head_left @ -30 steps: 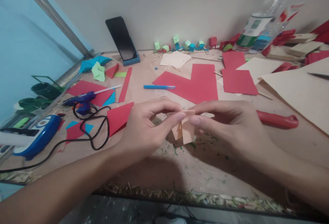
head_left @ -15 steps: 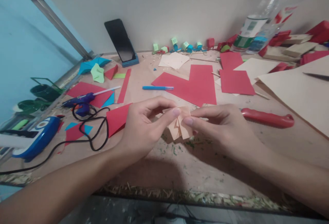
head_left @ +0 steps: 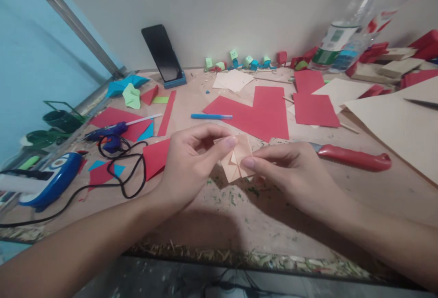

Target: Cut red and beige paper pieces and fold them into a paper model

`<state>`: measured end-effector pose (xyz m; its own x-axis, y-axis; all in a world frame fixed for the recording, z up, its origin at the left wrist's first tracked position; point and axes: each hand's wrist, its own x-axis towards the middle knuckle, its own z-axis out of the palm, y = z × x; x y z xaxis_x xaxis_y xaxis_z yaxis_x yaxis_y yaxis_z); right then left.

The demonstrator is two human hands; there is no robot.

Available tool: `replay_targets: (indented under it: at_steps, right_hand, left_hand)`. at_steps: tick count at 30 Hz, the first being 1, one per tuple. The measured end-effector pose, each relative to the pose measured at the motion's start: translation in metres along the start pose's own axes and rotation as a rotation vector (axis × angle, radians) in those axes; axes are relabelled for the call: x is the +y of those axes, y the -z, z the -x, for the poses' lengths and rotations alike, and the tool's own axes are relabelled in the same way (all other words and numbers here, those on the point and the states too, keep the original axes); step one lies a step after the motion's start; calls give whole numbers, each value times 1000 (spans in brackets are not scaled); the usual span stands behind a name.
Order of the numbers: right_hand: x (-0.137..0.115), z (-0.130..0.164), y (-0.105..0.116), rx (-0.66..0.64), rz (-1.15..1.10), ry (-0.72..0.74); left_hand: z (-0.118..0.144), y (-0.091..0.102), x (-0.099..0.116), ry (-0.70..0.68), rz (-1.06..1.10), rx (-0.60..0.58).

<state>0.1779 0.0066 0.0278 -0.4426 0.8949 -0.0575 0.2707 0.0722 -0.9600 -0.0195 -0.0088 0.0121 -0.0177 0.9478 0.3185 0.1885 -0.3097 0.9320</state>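
Note:
Between my two hands, above the table, is a small folded piece of cream paper [head_left: 236, 163] with creased flaps and a narrow gap down its front. My left hand [head_left: 195, 161] pinches its upper left side, thumb on the front face and fingers behind. On the right edge, my right hand [head_left: 290, 170] holds the paper between thumb and forefinger. The fingertips behind the paper are partly hidden. A knife with a red handle [head_left: 356, 157] lies just beyond my right hand, and a blue pen [head_left: 211, 116] lies on the table past my left.
Red paper [head_left: 270, 111] lies beyond the hands. At left are a glue gun [head_left: 109, 130] with a looping black cord and a blue-and-white tool [head_left: 54, 177]. A phone [head_left: 162, 54] stands at the back. Plastic bottles [head_left: 335, 42] and wooden blocks [head_left: 400, 67] are at back right.
The folded paper has tilted and its flaps lie closer together, with the gap smaller. My right fingers have slid a little down its edge. Both hands keep their hold.

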Motion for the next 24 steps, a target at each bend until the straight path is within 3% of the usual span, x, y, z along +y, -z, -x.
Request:
replay_targets:
  at_steps: [7,11,16,21,24]
  right_hand:
    - [2,0,5,-77,3,-7]
    - [-2,-4,12,-99,-25,-89]
    - [5,-12,19,-185,-85,-149]
    - [6,-14,24,-127,-51,-105]
    - [3,-16,28,-23,-71,-77]
  left_hand:
    - [-4,1,-6,72,65,1]
    - [-6,0,-8,112,155,-5]
    - [-8,-1,-11,233,278,82]
    - [-11,-1,-13,265,271,98]
    - [-12,0,-13,312,275,36]
